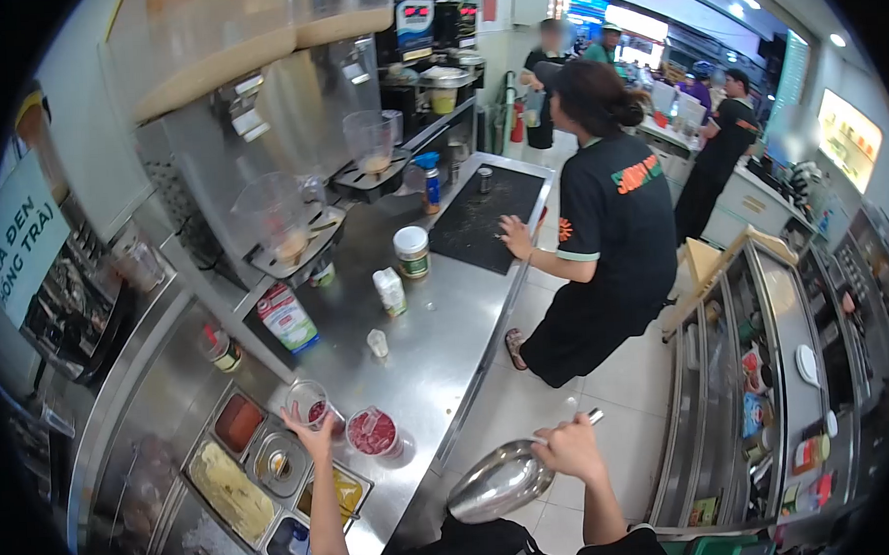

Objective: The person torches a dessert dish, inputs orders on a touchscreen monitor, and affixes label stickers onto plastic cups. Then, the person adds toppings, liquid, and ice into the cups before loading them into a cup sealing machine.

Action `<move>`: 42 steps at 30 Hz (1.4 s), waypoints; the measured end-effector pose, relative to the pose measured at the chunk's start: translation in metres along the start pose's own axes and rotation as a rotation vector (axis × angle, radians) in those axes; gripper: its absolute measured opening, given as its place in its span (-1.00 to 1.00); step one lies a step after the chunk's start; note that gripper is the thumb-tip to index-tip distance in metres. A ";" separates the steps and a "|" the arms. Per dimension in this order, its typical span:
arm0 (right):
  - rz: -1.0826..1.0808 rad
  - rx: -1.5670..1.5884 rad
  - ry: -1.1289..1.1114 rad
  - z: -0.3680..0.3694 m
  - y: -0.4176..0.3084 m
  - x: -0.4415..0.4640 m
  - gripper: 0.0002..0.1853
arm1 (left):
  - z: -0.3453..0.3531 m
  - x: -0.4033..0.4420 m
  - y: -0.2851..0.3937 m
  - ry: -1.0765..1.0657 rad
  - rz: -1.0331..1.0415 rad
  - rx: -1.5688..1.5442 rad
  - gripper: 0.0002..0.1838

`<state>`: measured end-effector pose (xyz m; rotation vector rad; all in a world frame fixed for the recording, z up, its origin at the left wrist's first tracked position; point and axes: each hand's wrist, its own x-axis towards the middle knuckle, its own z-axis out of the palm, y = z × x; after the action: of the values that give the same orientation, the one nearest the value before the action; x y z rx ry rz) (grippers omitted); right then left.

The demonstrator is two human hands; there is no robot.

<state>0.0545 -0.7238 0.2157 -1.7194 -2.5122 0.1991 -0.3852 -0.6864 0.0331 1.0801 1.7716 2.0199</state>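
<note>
My left hand (315, 434) is closed around a clear plastic cup (309, 396) with dark red contents low inside it. Just right of that cup, a second clear cup (374, 434) full of red, chunky contents stands on the steel counter (423, 353). In my right hand (572, 450) is the handle of a shiny metal ice scoop (501, 481), held over the floor beyond the counter edge. Whether the scoop holds anything cannot be made out. Below my left hand sit steel topping pans, one with a pale yellow mass (228, 490), another with yellow pieces (347, 492).
A white-lidded jar (413, 254), a small carton (390, 292) and a larger carton (288, 319) stand on the counter. Two blender jugs (276, 225) are behind. Crushed ice (218, 553) lies lower left. A co-worker (601, 221) stands at the black mat (486, 216). Shelving (757, 383) lines the right.
</note>
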 end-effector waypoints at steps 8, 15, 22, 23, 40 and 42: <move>-0.274 0.002 -0.132 0.035 -0.065 -0.035 -0.77 | -0.034 0.011 0.005 0.078 0.028 -0.048 -0.07; -0.488 -0.087 -0.228 0.064 -0.209 -0.042 -0.76 | -0.192 0.012 0.141 -0.065 0.204 -0.316 0.03; -0.956 -0.082 -0.145 0.114 -0.439 -0.068 -0.83 | -0.422 -0.035 0.253 0.019 -0.111 -0.255 0.02; -1.008 -0.143 -0.176 0.123 -0.471 -0.073 -0.85 | -0.451 -0.044 0.260 0.042 -0.153 -0.177 0.01; -1.633 -0.770 0.229 0.430 -0.816 0.038 -0.75 | -0.645 -0.241 0.281 0.981 -0.334 0.121 0.29; -1.650 -0.805 0.097 0.462 -0.805 0.011 -0.76 | -0.644 -0.269 0.282 1.011 -0.371 0.165 0.30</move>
<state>-0.7588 -1.0272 -0.1125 0.7565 -3.0679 -1.0082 -0.5450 -1.4012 0.2048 -0.3814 2.3341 2.3441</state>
